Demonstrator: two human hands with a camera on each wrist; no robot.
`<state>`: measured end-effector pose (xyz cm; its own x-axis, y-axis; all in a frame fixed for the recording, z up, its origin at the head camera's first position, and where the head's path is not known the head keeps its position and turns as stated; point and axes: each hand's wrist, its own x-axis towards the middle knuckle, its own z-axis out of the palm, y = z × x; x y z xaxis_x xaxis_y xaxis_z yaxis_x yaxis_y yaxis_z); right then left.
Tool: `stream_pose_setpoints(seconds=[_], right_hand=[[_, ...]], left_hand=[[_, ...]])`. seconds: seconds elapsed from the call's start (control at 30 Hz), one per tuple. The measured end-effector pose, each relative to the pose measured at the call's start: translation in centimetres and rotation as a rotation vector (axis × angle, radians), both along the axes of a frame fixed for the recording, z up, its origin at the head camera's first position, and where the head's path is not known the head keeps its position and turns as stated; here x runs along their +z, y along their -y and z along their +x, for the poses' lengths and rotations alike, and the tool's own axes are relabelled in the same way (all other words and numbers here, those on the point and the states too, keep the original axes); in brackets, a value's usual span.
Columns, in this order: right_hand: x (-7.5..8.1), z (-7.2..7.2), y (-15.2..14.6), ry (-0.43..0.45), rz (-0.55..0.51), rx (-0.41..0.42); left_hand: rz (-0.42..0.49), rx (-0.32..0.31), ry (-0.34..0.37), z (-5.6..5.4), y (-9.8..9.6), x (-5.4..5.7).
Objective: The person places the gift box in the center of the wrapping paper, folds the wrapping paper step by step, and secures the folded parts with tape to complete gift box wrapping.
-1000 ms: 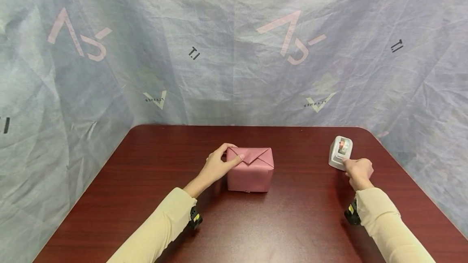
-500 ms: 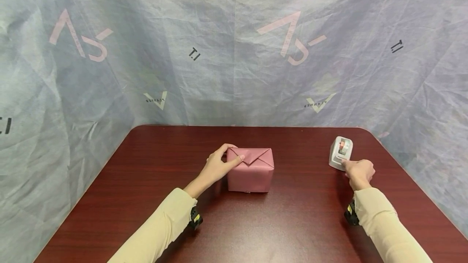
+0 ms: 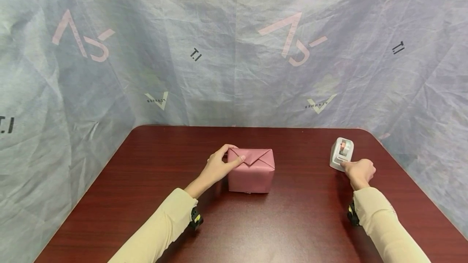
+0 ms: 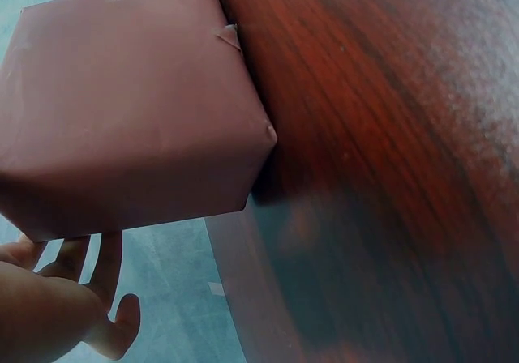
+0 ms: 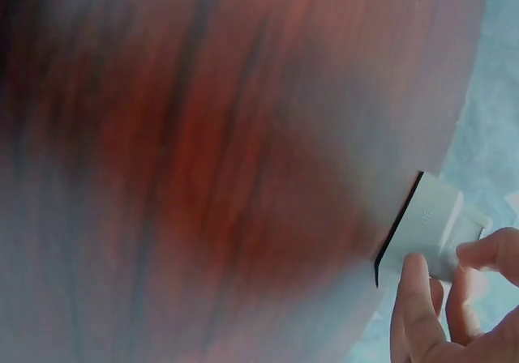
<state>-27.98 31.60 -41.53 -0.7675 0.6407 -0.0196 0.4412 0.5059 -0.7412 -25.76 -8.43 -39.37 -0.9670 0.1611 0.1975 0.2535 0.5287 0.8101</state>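
A box wrapped in pink paper [image 3: 250,177] stands mid-table in the head view, with a folded flap on its top. My left hand [image 3: 215,168] grips its upper left part, thumb on top and fingers at the far left edge. The left wrist view shows the wrapped box [image 4: 122,96] from the side, with fingers against it. At the right, a white tape dispenser [image 3: 336,158] holds a small roll of tape [image 3: 345,147]. My right hand [image 3: 359,170] has thumb and fingers curled at its front end. Whether they pinch a tape end cannot be seen.
The dark red wooden table [image 3: 183,141] has rounded far corners. A grey printed cloth [image 3: 234,72] hangs behind it and along both sides. In the right wrist view the dispenser stands close to the table's edge.
My right hand has shifted very slightly at the front of the tape dispenser. My left hand and the wrapped box keep their place; the head view has drifted a little.
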Motion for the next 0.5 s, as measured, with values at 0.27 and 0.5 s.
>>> stream_pose_setpoints(seconds=[0.27,0.5], right_hand=[[0.09,-0.24,-0.38,0.038,0.05,0.035],[0.37,-0.33,-0.36,0.051,0.058,0.047]], left_hand=[[-0.007,0.01,-0.007,-0.11,-0.06,-0.11],[-0.004,0.01,-0.002,-0.07,-0.06,-0.08]])
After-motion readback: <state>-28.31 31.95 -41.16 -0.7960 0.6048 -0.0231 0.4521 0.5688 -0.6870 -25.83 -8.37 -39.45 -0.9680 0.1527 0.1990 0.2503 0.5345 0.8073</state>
